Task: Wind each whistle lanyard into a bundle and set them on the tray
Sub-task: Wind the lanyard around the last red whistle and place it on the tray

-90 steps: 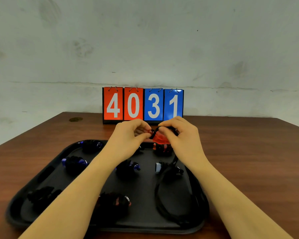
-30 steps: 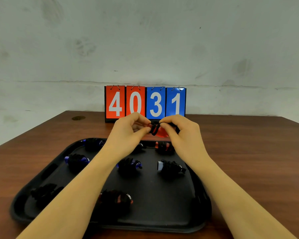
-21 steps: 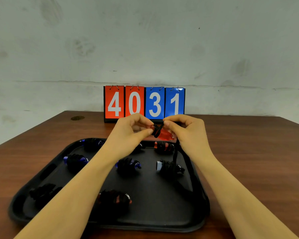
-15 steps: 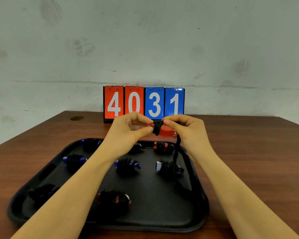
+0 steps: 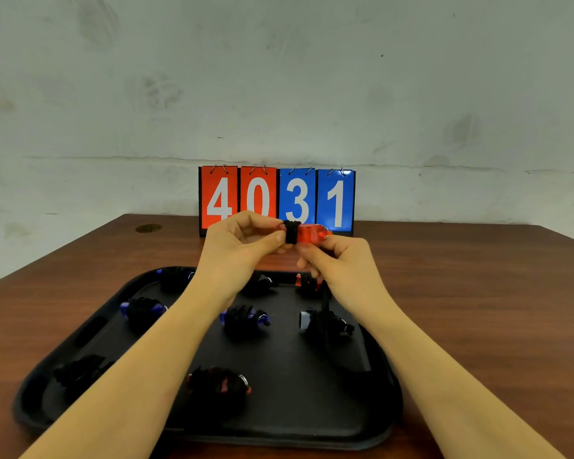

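My left hand (image 5: pixel 242 246) pinches one end of a red whistle (image 5: pixel 309 232) held above the far edge of the black tray (image 5: pixel 371 438). A few turns of black lanyard (image 5: pixel 291 231) wrap the whistle's middle. My right hand (image 5: pixel 338 263) sits just below the whistle with fingers curled, and the loose cord (image 5: pixel 327 301) hangs from it down to the tray. Several wound bundles lie on the tray, among them a blue one (image 5: pixel 246 321), a red one (image 5: pixel 217 387) and a white one (image 5: pixel 325 323).
A flip scoreboard (image 5: pixel 277 200) reading 4031 stands at the back of the brown wooden table (image 5: pixel 478 309), against a pale wall. A small round fitting (image 5: pixel 149 228) is set in the table's far left.
The whistle has risen a little and turned level. My right hand has dropped from the whistle's top to beneath it, carrying the cord around, and more wraps now sit on the whistle.
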`<state>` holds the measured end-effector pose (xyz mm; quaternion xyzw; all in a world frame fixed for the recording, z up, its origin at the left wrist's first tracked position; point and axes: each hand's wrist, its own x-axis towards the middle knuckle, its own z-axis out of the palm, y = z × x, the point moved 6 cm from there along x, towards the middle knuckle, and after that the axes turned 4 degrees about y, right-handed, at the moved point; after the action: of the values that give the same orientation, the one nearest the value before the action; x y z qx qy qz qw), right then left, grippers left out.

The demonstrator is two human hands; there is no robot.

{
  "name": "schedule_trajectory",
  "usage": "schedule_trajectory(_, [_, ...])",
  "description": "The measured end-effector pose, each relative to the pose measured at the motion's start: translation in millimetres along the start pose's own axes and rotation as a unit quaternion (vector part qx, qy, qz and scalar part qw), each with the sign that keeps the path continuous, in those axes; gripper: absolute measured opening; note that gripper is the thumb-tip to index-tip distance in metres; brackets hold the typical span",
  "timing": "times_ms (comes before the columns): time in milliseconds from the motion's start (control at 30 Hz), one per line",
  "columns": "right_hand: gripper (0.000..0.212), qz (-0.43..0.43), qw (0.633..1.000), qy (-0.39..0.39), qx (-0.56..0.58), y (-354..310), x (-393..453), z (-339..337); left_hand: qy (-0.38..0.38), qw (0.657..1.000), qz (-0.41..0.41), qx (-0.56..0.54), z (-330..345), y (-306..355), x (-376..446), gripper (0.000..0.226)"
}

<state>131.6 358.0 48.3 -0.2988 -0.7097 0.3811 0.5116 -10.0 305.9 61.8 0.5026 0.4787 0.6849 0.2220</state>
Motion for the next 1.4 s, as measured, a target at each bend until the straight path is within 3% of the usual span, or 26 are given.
schedule_trajectory(167, [0.014,-0.012,0.999,-0.046,-0.027,-4,-3,8,0.039,0.999,0.008,0.028,-5,-1,3,0.013])
schedule_trajectory(533, [0.005,0.004,0.998,-0.059,-0.005,-11,-4,4,0.088,0.976,0.054,0.194,-14,-2,10,0.010])
schedule_trajectory(633, [0.006,-0.070,0.990,-0.035,-0.116,-16,-4,3,0.066,0.967,0.068,0.235,-12,-3,11,0.009])
schedule_trajectory(700, [0.008,-0.177,0.956,-0.008,-0.234,-22,-6,7,0.049,0.965,0.078,0.245,-9,-4,11,0.010])
schedule_trajectory(767, [0.011,-0.240,0.933,0.024,-0.267,-23,-8,7,0.032,0.965,0.084,0.246,-6,-4,10,0.011])
schedule_trajectory(900, [0.018,-0.275,0.909,0.103,-0.295,-25,-8,-1,0.004,0.971,0.084,0.224,-1,-3,8,0.012])
schedule_trajectory(1100, [0.016,-0.243,0.928,0.110,-0.260,-22,-7,-4,-0.028,0.970,0.087,0.224,4,-3,5,0.015])
schedule_trajectory(1400, [0.007,-0.054,0.990,0.118,-0.054,-7,-1,-16,-0.060,0.973,0.083,0.208,7,-1,2,0.013])
